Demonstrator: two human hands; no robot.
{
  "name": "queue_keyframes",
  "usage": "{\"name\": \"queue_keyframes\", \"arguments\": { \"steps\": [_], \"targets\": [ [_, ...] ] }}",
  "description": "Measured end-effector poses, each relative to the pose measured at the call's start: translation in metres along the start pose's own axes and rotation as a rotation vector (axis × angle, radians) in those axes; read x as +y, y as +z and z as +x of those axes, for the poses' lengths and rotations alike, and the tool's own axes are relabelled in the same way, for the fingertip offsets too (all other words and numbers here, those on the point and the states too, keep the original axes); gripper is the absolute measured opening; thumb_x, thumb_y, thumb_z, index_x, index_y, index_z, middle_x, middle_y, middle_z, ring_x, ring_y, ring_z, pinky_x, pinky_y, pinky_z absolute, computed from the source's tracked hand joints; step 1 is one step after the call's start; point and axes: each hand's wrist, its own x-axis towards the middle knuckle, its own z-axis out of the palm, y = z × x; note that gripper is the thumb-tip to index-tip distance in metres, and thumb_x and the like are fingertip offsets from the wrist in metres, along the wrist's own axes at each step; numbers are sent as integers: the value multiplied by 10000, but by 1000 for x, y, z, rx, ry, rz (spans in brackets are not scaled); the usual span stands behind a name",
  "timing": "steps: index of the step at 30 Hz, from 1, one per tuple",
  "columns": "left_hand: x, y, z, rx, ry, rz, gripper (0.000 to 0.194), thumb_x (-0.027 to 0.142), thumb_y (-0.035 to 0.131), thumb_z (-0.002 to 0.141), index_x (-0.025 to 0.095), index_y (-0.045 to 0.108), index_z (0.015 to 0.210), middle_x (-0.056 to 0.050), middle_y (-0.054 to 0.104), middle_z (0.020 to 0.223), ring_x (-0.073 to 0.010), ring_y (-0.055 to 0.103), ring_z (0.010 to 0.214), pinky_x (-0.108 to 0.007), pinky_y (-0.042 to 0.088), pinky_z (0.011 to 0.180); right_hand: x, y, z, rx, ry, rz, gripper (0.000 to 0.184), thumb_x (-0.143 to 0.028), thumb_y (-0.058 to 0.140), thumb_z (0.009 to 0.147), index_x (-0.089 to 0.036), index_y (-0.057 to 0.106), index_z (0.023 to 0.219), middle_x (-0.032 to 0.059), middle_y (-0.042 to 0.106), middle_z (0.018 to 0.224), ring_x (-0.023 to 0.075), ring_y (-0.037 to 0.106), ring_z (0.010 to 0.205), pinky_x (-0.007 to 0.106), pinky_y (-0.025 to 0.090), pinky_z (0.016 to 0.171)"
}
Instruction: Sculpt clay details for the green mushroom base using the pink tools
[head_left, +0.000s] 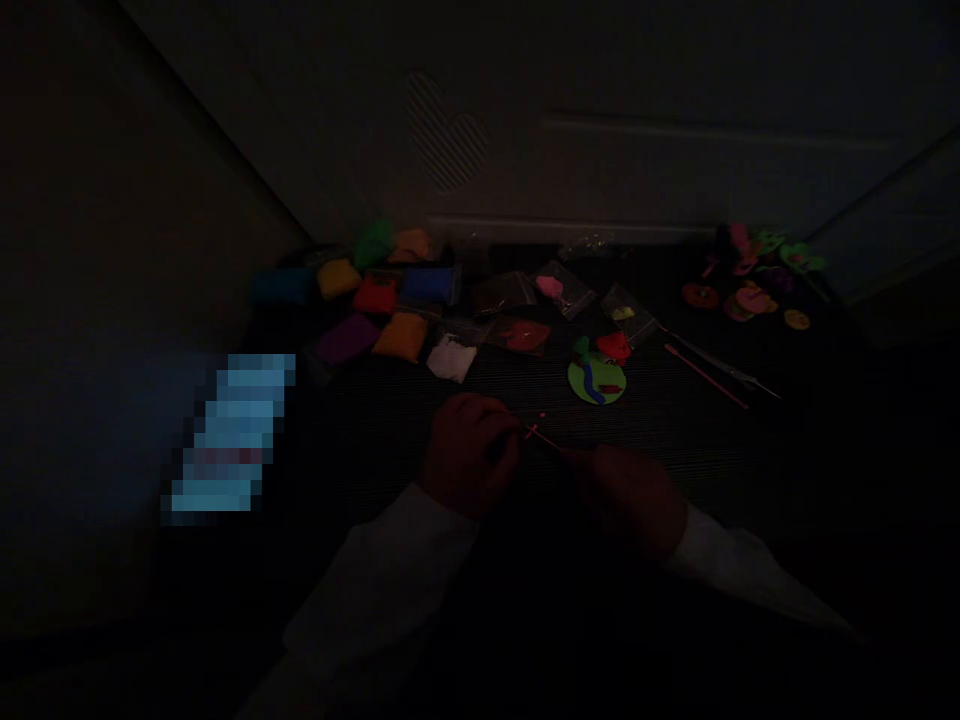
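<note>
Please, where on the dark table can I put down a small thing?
Though dark, two patches look bare: between the glowing screen and left hand, below the purple packet; and right of the right hand, below the pink stick. Crowded: the back, with packets and clay figures, and between the hands, with a thin tool and pink bits.

Dim craft table (360,425), bagged coloured clay (401,337)

Bright pixelated blue rectangle (234,430) left of the grip, striped heart (444,145) on the pale panel (637,180) well beyond it, colourful figures (752,300) and round yellow piece (797,319) beyond it rightward
</note>
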Motion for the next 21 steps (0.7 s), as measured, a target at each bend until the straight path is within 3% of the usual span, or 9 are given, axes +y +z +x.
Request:
{"name": "queue_keyframes", "arguments": {
  "steps": [8,21],
  "targets": [
    [-2,3,-2,23,23,12,191,188,494,718,218,614,864,-26,579,881,-173,475,878,-356,375,795,-2,-1,1,-8,0,5,275,-214,378,833,-200,476,1089,-4,517,679,86,473,599,227,313,542],
    [-1,1,-2,37,-8,11,145,215,491,726,189,607,809,-29,588,851,-173,486,858,-353,377,787,-2,-3,4,-16,-13,19,273,-209,396,817,-192,487,1074,-5,533,689,83,492,609,214,331,552]
  ]
}}
